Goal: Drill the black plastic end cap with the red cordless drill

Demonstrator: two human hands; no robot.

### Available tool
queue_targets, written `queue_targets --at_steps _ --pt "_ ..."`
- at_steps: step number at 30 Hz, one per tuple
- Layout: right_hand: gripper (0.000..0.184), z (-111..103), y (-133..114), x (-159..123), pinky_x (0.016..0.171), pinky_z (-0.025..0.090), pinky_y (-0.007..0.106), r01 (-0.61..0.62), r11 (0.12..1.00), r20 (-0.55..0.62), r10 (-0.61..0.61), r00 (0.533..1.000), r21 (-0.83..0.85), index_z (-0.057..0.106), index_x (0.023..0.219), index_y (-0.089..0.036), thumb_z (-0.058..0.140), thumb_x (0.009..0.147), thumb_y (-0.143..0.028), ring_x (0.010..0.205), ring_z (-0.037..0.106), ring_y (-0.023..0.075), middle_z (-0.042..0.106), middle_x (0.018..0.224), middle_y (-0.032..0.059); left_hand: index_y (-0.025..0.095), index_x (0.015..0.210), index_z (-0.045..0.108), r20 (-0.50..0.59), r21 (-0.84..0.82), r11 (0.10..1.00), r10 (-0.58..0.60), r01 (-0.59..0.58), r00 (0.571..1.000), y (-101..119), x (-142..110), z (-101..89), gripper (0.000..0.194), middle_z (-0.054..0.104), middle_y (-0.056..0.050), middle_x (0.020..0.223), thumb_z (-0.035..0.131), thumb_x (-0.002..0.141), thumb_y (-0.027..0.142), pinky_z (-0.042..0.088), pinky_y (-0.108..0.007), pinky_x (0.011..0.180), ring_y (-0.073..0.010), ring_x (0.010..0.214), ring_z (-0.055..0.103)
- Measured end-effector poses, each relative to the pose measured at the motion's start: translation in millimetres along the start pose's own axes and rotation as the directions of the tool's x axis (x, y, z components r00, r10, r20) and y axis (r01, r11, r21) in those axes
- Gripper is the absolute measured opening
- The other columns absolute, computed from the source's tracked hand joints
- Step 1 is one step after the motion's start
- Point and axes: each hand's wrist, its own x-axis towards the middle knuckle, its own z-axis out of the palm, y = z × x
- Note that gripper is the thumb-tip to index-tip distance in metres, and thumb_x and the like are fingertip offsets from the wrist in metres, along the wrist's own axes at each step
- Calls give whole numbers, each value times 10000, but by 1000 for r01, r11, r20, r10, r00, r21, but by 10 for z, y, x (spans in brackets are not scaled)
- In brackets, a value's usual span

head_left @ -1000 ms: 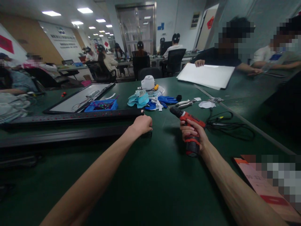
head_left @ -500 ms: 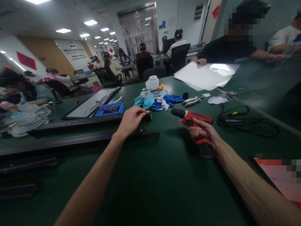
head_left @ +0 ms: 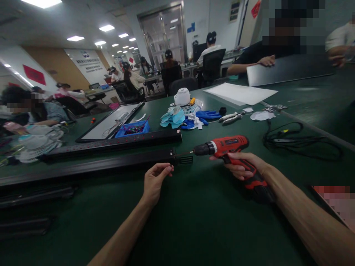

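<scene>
My left hand (head_left: 154, 181) is closed in a pinch, thumb against fingertips, on a tiny dark piece (head_left: 171, 167) that looks like a screw. It hovers just in front of the end of a long black rail (head_left: 111, 163), which has a slotted end piece (head_left: 185, 160). A red and black cordless drill (head_left: 231, 145) is gripped by my right hand (head_left: 244, 167), its chuck pointing left. The thin bit (head_left: 186, 153) reaches toward the rail's end; contact cannot be made out. Behind lies a second black rail (head_left: 138, 139) with red dots along its top.
Behind the rails lie a blue tray (head_left: 119, 133) of small coloured parts, blue gloves (head_left: 206, 115), light-blue fan blades (head_left: 172, 117) and pliers (head_left: 230, 118). A black cable (head_left: 302, 142) is coiled at right. Across the table a co-worker's hand (head_left: 267, 61) holds a dark panel (head_left: 291, 70).
My left hand has moved from the far rail's end down to the near rail's end. The drill has swung left and level toward that end. The co-worker has raised a dark panel.
</scene>
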Motion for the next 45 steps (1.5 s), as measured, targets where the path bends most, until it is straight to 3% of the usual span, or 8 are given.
queue_targets --at_steps 7,20,33,39,45 --pt "521 -89 -5 54 556 592 241 -60 997 72 64 995 -49 545 1456 -85 576 995 -326 338 445 65 543 574 -65 197 1024 804 17 -44 998 -47 48 999 -63 20 -44 322 787 -47 928 893 731 297 562 -240 770 -130 813 701" --pt "464 80 -34 51 515 572 215 -100 989 -23 98 995 -111 621 1362 -105 640 952 -320 341 415 49 512 564 -81 195 965 806 -3 -74 997 -37 37 999 -40 27 -23 289 773 -34 907 901 707 285 556 -238 748 -117 771 682" --pt "445 105 -25 40 494 563 213 -86 992 -76 79 994 -95 623 1348 -75 617 962 -297 317 378 53 482 546 -77 207 955 812 -2 -39 999 -16 15 1000 -60 33 -35 270 775 -33 889 896 713 291 547 -248 739 -133 784 678" --pt "417 77 -43 38 488 561 228 -113 989 -94 103 990 -101 654 1320 -118 631 954 -316 320 384 68 484 541 -61 207 960 812 -16 1 1000 -19 19 1000 -50 36 -19 294 775 -49 911 897 705 326 545 -273 726 -141 750 661" --pt "316 73 -35 47 447 541 219 -113 990 -158 98 983 -89 761 1129 -173 731 877 -362 302 367 66 464 510 -55 216 949 815 -3 7 1000 -26 26 1000 -27 34 -8 287 772 -44 885 898 705 343 534 -271 727 -143 750 653"
